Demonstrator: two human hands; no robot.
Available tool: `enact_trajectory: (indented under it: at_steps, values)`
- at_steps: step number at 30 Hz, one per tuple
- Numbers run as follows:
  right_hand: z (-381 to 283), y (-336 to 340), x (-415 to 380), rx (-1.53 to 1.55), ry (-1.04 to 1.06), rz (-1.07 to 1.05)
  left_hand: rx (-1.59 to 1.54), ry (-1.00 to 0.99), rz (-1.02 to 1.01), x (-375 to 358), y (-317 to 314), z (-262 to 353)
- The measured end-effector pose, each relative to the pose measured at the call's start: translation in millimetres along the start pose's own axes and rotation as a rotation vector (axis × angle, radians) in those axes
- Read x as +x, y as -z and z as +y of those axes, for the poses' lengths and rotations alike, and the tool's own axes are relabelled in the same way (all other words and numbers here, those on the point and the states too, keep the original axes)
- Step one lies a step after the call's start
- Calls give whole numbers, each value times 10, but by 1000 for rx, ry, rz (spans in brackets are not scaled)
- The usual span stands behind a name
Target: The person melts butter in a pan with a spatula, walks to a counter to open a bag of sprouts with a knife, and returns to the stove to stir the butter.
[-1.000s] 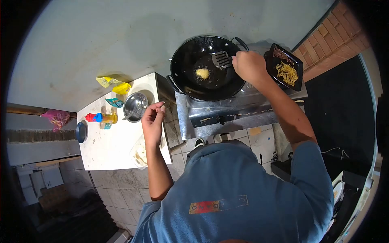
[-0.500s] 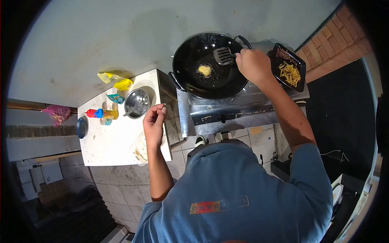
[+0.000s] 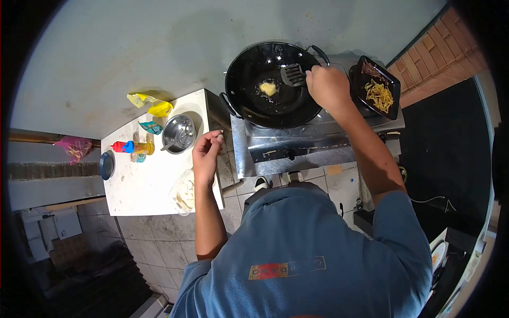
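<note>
My right hand [image 3: 330,89] is wrapped around the handle of a black slotted spatula [image 3: 292,75], whose blade is held over the right side of a large black wok [image 3: 249,108]. In the wok a small yellow piece of food [image 3: 268,88] sizzles in bubbling oil, apart from the spatula. My left hand [image 3: 207,155] hovers between the white table and the stove, thumb and fingers pinched together. Something small and pale shows at its fingertips, too small to name. Nearest to that hand is a steel bowl [image 3: 172,139] with a spoon [image 3: 174,144] in it.
The wok sits on a steel stove [image 3: 313,153]. To its right, a black tray [image 3: 393,85] holds fries and dark strips of food. On the white table [image 3: 138,185] are a squeeze bottle [image 3: 143,148], a yellow packet [image 3: 160,109] and a plastic tub [image 3: 184,193] of pale pieces.
My left hand has moved a little to the right and up, toward the stove, still pinched. The right hand has shifted slightly left, while the spatula stays over the wok.
</note>
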State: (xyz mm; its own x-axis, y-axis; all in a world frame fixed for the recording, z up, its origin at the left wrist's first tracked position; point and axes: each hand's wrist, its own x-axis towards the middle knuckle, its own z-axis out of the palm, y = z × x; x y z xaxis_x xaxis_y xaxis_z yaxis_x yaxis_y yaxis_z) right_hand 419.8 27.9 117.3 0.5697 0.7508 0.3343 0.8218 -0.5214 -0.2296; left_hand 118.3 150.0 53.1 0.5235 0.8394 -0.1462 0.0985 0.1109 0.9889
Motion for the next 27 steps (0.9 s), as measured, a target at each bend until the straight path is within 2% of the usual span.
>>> enact_trajectory:
  at_steps: [5,8,10,19,21,23,27]
  values:
    - [-45,83,-13,11,12,-6,69,17,64,389,-34,-93]
    - [-84,135,-5,54,14,76,179,17,75,631,-126,-56]
    - [-69,114,-8,-21,-13,82,271,-1,132,711,-256,-17]
    - [-19,-57,-28,-18,-13,39,256,-5,127,836,-364,-42]
    - [-116,-8,-16,-9,10,47,226,-8,124,836,-356,-14]
    - [-180,24,7,62,0,79,271,82,105,852,-323,44]
    - [-125,-81,-21,43,-36,104,223,55,88,923,-277,16]
